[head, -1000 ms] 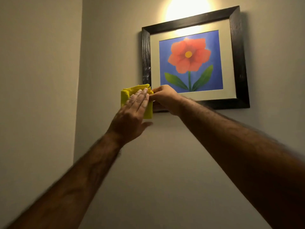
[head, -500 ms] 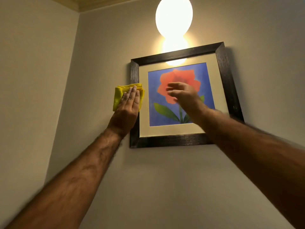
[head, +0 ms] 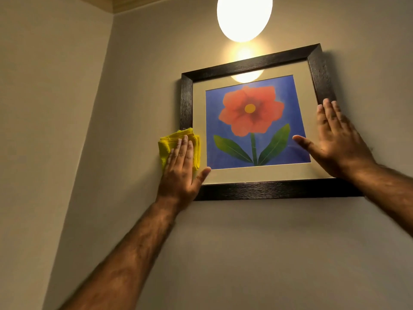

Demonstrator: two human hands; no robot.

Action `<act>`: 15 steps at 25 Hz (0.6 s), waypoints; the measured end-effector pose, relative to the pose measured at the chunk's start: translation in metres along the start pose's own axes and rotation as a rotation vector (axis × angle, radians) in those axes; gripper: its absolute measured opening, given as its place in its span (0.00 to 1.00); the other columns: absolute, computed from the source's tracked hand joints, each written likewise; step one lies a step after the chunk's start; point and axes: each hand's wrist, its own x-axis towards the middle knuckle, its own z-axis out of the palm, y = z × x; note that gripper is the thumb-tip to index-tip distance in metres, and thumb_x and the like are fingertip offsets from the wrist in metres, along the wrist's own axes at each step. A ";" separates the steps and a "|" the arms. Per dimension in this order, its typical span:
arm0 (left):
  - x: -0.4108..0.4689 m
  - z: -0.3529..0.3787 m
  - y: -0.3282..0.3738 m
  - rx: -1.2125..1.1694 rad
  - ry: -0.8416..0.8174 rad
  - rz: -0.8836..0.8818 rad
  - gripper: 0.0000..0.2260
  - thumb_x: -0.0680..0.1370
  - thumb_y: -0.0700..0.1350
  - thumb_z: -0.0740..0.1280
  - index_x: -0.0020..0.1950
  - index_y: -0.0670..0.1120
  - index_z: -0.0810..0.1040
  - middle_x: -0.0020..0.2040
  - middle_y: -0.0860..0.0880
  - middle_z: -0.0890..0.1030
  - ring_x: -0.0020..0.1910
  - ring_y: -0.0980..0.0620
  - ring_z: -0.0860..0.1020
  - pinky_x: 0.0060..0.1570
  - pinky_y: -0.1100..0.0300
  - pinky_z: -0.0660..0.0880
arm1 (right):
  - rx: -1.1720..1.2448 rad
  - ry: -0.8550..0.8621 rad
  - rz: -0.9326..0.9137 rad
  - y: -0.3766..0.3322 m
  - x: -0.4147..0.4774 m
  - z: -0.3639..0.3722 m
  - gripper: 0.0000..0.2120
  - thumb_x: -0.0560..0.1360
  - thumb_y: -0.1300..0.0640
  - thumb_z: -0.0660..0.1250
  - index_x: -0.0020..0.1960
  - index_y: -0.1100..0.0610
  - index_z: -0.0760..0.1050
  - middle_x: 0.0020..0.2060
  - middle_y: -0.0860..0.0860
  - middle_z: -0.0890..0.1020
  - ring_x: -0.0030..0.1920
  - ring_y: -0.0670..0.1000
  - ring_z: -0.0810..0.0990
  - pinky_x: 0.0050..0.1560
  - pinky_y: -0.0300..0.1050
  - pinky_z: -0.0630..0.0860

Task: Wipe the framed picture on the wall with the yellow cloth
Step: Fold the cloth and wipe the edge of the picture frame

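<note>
The framed picture [head: 252, 62] hangs on the wall in a dark wooden frame, showing a red flower on blue with a cream mat. A folded yellow cloth [head: 166, 145] lies pressed flat against the lower part of the frame's left side under my left hand [head: 182, 168], whose fingers are stretched out over it. My right hand [head: 337, 143] lies flat and open on the frame's right side, fingers pointing up, thumb over the glass. The frame's lower left corner is hidden behind my left hand.
A glowing round wall lamp [head: 244, 16] sits just above the picture and reflects in the glass. A side wall [head: 44, 130] meets the picture wall in a corner close to the left of the frame.
My right hand has moved from the middle of the glass to the frame's right side. My left hand has slid the cloth down the frame's left edge. The view has shifted.
</note>
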 end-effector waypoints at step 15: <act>0.132 -0.006 -0.020 0.004 -0.024 -0.114 0.43 0.78 0.72 0.45 0.84 0.44 0.47 0.85 0.45 0.47 0.84 0.47 0.47 0.83 0.49 0.46 | -0.055 0.145 -0.022 0.008 -0.002 0.016 0.53 0.74 0.24 0.43 0.83 0.62 0.44 0.84 0.56 0.45 0.84 0.54 0.45 0.82 0.52 0.47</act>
